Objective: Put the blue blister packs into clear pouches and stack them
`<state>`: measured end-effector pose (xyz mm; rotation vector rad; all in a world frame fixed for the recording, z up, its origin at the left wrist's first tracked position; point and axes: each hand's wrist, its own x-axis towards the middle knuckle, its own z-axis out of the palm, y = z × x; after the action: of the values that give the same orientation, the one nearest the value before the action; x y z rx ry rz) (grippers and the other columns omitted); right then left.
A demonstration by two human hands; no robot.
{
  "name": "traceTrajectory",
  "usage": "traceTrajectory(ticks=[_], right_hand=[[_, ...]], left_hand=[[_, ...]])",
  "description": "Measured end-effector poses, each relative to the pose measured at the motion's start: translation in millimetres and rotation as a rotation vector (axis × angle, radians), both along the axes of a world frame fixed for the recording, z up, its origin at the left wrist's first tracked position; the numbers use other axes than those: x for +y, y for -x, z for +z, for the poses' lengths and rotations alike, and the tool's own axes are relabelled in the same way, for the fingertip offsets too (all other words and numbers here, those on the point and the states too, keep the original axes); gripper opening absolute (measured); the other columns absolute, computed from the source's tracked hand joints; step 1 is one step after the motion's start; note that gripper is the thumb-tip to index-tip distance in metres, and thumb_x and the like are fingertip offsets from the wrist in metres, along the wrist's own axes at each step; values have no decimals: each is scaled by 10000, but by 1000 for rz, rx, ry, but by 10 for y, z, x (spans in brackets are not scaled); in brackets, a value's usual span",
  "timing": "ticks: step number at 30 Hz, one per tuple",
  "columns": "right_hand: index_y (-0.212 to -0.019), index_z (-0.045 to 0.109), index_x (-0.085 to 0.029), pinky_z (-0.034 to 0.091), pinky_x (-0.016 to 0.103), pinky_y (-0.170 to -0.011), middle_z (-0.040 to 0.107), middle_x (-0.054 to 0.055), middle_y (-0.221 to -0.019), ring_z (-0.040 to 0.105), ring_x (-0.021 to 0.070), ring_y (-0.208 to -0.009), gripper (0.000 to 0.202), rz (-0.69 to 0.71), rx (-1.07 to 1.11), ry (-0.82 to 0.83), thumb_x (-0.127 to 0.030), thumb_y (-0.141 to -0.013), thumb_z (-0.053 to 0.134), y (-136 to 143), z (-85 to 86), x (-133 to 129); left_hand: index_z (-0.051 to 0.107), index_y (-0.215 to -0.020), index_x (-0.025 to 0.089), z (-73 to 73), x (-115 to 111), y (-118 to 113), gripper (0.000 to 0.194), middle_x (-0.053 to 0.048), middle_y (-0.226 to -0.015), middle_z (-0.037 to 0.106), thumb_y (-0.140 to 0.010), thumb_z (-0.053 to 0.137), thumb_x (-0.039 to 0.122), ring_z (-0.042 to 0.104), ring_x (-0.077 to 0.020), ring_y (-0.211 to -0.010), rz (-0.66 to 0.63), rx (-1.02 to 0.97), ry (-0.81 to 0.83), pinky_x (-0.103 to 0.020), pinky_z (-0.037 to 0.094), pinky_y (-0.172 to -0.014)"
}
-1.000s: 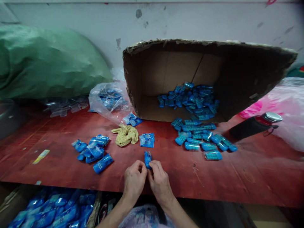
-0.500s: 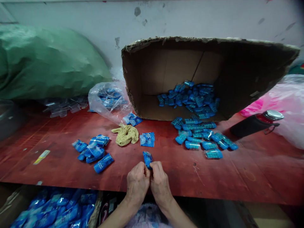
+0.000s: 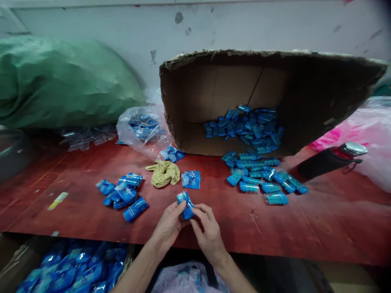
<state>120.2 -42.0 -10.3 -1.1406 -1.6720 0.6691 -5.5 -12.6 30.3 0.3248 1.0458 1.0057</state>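
A small blue wrapped packet [image 3: 187, 208] is held between my hands above the red table's front edge. My left hand [image 3: 169, 223] grips it from the left, thumb lying across its face. The fingers of my right hand [image 3: 209, 228] close on its lower right end. Just beyond it lies a flat blue printed sachet [image 3: 191, 180]. To the left of that is a crumpled yellowish cloth [image 3: 163, 173]. Several filled blue packets [image 3: 124, 192] form a small pile farther left.
An open cardboard box [image 3: 195, 140] lies on its side, with blue wrapped pieces [image 3: 244, 127] inside and spilling out front. A black bottle [image 3: 320, 162] leans at right. Behind on the left are a clear bag [image 3: 125, 122] and a large green sack [image 3: 70, 85]. Below the edge, packets [image 3: 70, 264] fill a box.
My hands have gone from closed fists pressed together to a looser finger grip farther apart. The packet has turned and shows more of its face. The view has shifted slightly.
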Motion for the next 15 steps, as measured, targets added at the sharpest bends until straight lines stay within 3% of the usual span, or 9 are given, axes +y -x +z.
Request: traceTrajectory(ticks=[3,7,11,15], right_hand=[[-1028,523,-199,509,293,-683,561,68,-940,577,160,-789,222,-52,313,325,-196,-810,478,-37,63,49],[-1024,488,-184,475,199,-455,575,9,-766,560,101,-559,264,109,597,677,-299,-789,519,25,91,107],[-1008,480,-192,477,183,-419,584,-6,-753,563,98,-533,277,64,601,686,-324,-771,540,165,114,110],[-1001,511,-176,529,240,-555,607,36,-859,595,122,-622,223,70,503,564,-303,-826,457,257,167,102]], left_hand=[[584,-789,144,-47,-23,1,108,-53,-794,670,-706,609,209,612,-150,-747,73,-67,57,-292,480,-692],[579,-783,138,-106,-66,-26,105,-49,-783,656,-728,589,225,596,-129,-685,69,-96,39,-261,471,-637],[570,-792,152,-123,-103,-81,143,5,-666,598,-725,591,276,510,-81,-519,58,-76,-65,-204,377,-459],[563,-754,142,-119,-142,-82,169,28,-605,548,-716,597,303,477,-67,-510,139,-13,-129,-190,337,-458]])
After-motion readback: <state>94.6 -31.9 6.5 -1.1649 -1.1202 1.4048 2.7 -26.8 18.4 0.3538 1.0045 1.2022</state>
